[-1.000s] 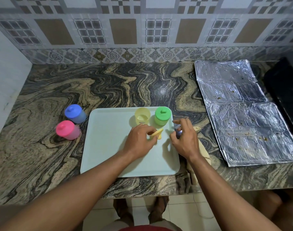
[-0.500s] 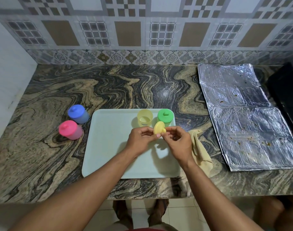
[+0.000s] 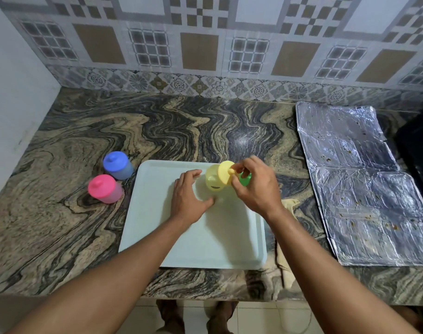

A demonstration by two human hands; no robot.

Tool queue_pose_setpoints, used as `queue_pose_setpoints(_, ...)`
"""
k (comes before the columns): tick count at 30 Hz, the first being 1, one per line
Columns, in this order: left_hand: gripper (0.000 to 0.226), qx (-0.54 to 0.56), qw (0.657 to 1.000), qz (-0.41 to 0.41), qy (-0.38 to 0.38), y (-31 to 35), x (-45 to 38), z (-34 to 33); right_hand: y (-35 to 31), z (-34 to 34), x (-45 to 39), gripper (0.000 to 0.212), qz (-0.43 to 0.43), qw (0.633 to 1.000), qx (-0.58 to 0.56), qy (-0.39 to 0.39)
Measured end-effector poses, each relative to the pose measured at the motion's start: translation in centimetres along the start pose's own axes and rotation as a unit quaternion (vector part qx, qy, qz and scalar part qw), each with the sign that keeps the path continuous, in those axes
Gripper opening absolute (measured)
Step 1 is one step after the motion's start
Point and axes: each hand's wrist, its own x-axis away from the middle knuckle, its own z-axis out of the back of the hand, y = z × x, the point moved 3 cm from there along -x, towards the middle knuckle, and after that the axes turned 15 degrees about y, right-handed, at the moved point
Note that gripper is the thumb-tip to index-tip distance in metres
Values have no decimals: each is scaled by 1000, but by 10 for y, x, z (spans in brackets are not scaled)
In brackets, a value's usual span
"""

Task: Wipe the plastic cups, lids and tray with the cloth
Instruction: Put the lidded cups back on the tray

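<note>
- Head view, right hand [image 3: 255, 186]: thumb and fingertips pinched the knob of the yellow lid [image 3: 225, 173]; lid was held tilted, on edge, just above the open mouth of the yellow cup [image 3: 213, 180].
- Left hand [image 3: 188, 195]: fingers spread loosely and slightly curled, gripping nothing; hand was over the tray, just left of the yellow cup, thumb reaching toward the cup's base. Contact with the cup could not be told.
- Yellow cup: stood uncapped on the far right part of the pale tray [image 3: 157, 225].
- Green cup [image 3: 244, 179]: stood on the tray just right of the yellow cup, mostly hidden behind the right hand; only a green patch showed.
- Tray: rectangular, lay flat on the marbled stone counter [image 3: 73, 225], its near edge close to the counter's front edge.
- Cloth [image 3: 288, 208]: beige, lay on the counter beside the tray's right edge, partly covered by the right forearm, trailing toward the counter's front.
- Blue-lidded cup [image 3: 118, 165] and pink-lidded cup [image 3: 104, 188]: both capped, stood close together on the counter left of the tray, blue farther back.
- Foil sheet [image 3: 364, 189]: creased, spotted, lay on the counter at the right, well apart from the tray.
</note>
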Motion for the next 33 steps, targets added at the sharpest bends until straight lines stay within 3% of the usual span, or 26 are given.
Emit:
queue_pose_setpoints(4, 82, 1, 1000, -12, 6, 2, -12, -8, -7, -16, -22, 15, 54, 995, 60, -63)
queue_pose_setpoints(9, 60, 2, 999, -28, 33, 10, -16, -9, -9, -33, -27, 22, 55, 987, 76, -129)
queue_pose_setpoints(33, 52, -7, 999, -20, 31, 16, -18, -10, -21, -40, -27, 23, 95, 978, 94, -158)
